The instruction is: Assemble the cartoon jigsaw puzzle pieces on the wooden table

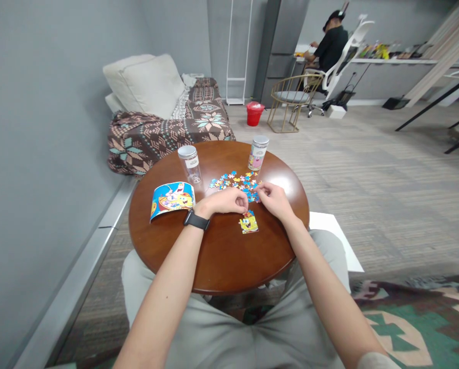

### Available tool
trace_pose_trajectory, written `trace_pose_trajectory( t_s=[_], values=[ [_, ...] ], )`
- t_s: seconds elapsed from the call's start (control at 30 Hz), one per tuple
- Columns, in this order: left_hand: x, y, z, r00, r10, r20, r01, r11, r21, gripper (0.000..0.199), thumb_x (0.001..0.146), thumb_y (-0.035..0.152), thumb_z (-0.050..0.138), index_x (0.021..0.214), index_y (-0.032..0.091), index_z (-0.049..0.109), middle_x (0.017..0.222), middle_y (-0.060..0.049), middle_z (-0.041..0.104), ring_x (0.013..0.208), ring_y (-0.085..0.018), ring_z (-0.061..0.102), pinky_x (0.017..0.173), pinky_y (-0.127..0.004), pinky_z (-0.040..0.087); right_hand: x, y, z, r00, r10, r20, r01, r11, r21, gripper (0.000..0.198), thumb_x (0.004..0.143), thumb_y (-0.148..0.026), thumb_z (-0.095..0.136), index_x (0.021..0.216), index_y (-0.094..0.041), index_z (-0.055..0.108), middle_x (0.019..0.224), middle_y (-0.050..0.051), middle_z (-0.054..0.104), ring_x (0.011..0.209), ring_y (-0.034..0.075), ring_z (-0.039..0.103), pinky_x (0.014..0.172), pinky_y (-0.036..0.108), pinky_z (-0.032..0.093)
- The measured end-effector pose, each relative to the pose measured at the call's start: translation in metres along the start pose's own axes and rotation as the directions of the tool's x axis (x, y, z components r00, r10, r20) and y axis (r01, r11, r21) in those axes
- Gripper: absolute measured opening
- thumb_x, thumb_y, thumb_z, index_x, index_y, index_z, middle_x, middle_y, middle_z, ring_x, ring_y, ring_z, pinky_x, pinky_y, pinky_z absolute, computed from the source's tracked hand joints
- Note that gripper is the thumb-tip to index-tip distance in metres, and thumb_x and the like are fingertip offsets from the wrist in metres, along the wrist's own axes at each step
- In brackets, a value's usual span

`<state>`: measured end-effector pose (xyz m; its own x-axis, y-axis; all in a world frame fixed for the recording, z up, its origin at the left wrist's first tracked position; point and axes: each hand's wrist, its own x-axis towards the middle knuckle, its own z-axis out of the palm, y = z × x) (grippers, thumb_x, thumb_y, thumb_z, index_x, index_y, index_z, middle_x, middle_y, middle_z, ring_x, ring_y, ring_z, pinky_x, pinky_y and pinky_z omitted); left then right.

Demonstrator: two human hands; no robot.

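Observation:
A cluster of small jigsaw puzzle pieces (233, 179), mostly blue with some yellow and pink, lies loose on the round wooden table (222, 266). My left hand (229, 200), with a black watch on its wrist, rests at the near side of the cluster. Its fingers are curled in, and whatever they may hold is hidden. My right hand (274, 199) is at the cluster's right edge, thumb and fingers drawn together over the pieces; I cannot make out what is between them. Just below the left fingertips lies a small joined section of puzzle (249, 224) with a yellow cartoon face.
A picture sheet (172, 200) lies left on the table. Behind it stands a clear jar (190, 165); another jar (257, 152) with a cartoon label stands at the back right. Beyond are a covered sofa (199, 115), a red bin (254, 114) and a seated person (331, 46).

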<state>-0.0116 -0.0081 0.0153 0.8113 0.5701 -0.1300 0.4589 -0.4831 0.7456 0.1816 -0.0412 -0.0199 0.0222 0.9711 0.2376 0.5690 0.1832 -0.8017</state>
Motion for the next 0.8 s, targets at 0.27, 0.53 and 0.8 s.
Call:
trace_pose_trajectory(
  t_s=[0.27,0.53,0.8],
  values=[
    [-0.0026,0.0064,-0.0011,1.000,-0.022,-0.018,0.024,0.998,0.065,0.008,0.070,0.021,0.067,0.072,0.014,0.068,0.065,0.001,0.066,0.065,-0.011,0.060,0.059,-0.020,0.042,-0.0019,-0.0039,-0.0005,0.999,-0.024,0.030,0.024,1.000,-0.009,0.018,0.080,-0.027,0.050,0.078,-0.017,0.065,0.054,-0.001,0.060,0.053,0.015,0.057,0.061,0.026,0.044],
    [-0.0002,0.0006,0.0004,1.000,-0.006,0.000,0.006,0.999,0.048,0.008,0.072,0.020,0.066,0.076,0.014,0.071,0.069,0.000,0.068,0.067,-0.012,0.062,0.059,-0.019,0.041,-0.0086,-0.0038,-0.0049,0.915,-0.217,0.341,0.232,0.973,-0.002,0.014,0.075,-0.014,0.049,0.076,-0.017,0.063,0.059,-0.002,0.063,0.052,0.012,0.055,0.057,0.022,0.041],
    [0.0006,-0.0001,0.0005,1.000,0.016,-0.014,-0.014,0.991,0.136,0.008,0.071,0.019,0.065,0.075,0.016,0.072,0.064,0.002,0.066,0.060,-0.010,0.057,0.055,-0.020,0.036,-0.0082,-0.0060,-0.0048,0.894,-0.218,0.392,0.240,0.971,-0.008,0.017,0.075,-0.013,0.046,0.074,-0.017,0.063,0.060,-0.001,0.064,0.055,0.012,0.056,0.058,0.022,0.041]
  ],
)
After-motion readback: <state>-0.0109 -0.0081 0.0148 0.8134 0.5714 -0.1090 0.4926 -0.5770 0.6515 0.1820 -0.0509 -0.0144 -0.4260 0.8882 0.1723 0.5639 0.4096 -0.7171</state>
